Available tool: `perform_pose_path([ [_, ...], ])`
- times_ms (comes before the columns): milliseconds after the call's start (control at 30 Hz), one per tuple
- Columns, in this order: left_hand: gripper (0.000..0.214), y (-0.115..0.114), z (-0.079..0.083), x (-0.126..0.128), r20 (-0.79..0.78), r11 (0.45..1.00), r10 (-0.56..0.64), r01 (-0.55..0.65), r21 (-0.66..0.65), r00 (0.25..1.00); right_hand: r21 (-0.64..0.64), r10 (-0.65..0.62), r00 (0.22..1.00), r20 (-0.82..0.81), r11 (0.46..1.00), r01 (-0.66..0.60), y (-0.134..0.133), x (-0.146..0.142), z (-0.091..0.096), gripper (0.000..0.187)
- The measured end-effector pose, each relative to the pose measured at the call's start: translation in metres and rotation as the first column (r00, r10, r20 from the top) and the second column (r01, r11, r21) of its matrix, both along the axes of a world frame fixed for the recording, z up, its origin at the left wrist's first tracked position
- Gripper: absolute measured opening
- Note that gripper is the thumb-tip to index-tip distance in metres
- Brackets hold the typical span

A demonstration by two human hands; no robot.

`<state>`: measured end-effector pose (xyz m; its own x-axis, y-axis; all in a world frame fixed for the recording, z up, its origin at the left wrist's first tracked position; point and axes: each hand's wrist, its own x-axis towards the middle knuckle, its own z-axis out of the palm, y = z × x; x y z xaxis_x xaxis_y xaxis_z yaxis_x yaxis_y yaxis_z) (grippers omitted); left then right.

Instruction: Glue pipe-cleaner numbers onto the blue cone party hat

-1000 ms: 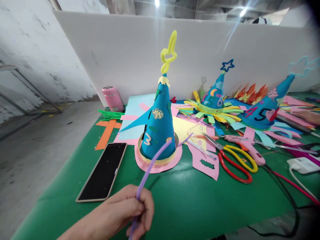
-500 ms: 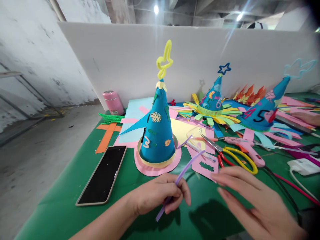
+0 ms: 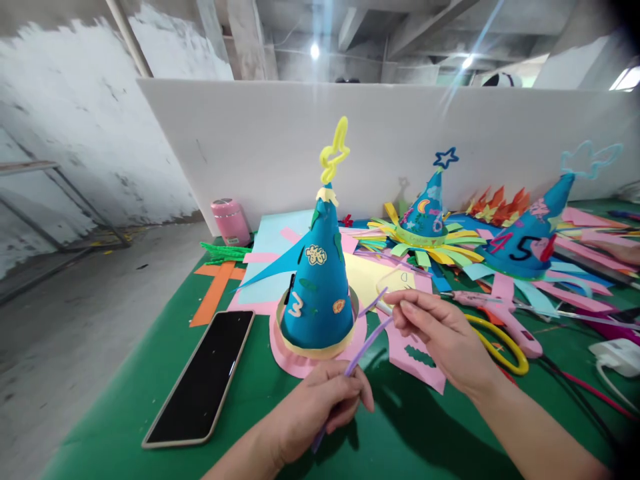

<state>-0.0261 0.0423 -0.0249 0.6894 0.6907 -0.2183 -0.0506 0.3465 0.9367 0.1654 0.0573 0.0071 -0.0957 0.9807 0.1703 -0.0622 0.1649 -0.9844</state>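
My left hand (image 3: pixel 325 403) is closed around a purple pipe cleaner (image 3: pixel 367 347), whose lower end pokes out below the palm. At its upper end, the thumb and fingers of my right hand (image 3: pixel 433 330) pinch the tip. Just beyond my hands stands a blue paper cone hat (image 3: pixel 323 287) with a pink brim (image 3: pixel 280 353), stuck-on shapes and a white "3". A yellow bent pipe cleaner shape (image 3: pixel 335 150) tops the cone. Another short purple piece (image 3: pixel 373 303) lies beside the hat. Under my right hand is a pink paper sheet (image 3: pixel 417 363) with a cut-out.
A phone (image 3: pixel 205 380) lies left of the hat, with a pink bottle (image 3: pixel 230 223) and green pipe cleaners (image 3: pixel 225 253) behind it. To the right are yellow-handled scissors (image 3: pixel 505 343), a pink glue gun (image 3: pixel 510 320) and two more decorated cone hats (image 3: pixel 425 207). A white board (image 3: pixel 270 133) stands behind.
My right hand has moved left and up from beside the scissors, and its open fingers have closed at the pipe cleaner's upper tip. My left hand keeps its hold. The view has tilted up slightly.
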Motion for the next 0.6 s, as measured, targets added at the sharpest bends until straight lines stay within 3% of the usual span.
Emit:
perform_pose_path([
  [267, 0.044, -0.012, -0.001, 0.010, -0.109, 0.983, 0.172, -0.164, 0.078, 0.979, -0.153, 0.048, 0.989, -0.137, 0.986, -0.069, -0.013, 0.022, 0.003, 0.016],
  [433, 0.042, -0.018, -0.006, 0.022, -0.130, 0.953, 0.301, -0.293, 0.075, 0.945, -0.137, 0.000, 0.953, -0.302, 0.990, -0.044, -0.020, 0.029, 0.008, 0.018],
  [600, 0.039, -0.018, -0.005, 0.029, -0.152, 0.953, 0.304, -0.299, 0.056, 0.941, -0.145, 0.030, 0.979, -0.203, 0.988, -0.060, -0.023, 0.036, 0.008, 0.020],
])
